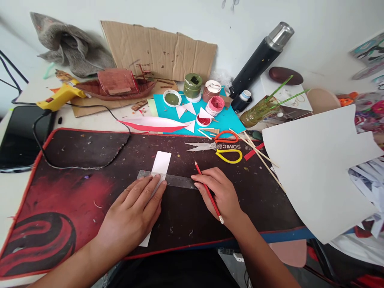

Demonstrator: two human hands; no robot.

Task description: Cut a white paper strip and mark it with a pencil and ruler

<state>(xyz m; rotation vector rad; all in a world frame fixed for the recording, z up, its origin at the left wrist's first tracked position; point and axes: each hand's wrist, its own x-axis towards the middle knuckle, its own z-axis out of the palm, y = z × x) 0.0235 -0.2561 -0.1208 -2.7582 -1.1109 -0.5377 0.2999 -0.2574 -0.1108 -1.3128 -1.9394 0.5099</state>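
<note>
A narrow white paper strip (161, 163) lies on the dark red-and-black desk mat (75, 176). A clear ruler (177, 181) lies across the strip. My left hand (135, 212) rests flat on the strip and the ruler's left part, fingers stretched out. My right hand (220, 196) sits at the ruler's right end, fingers closed round a red pencil (208, 192) whose tip points up and away from me.
Scissors (222, 146) with orange and yellow handles lie beyond the ruler. Behind are paint jars (192, 85), a teal sheet (228, 118), a model boat (117, 85), a yellow glue gun (60, 97), a black flask (261, 60). A large white sheet (318, 168) overhangs the right.
</note>
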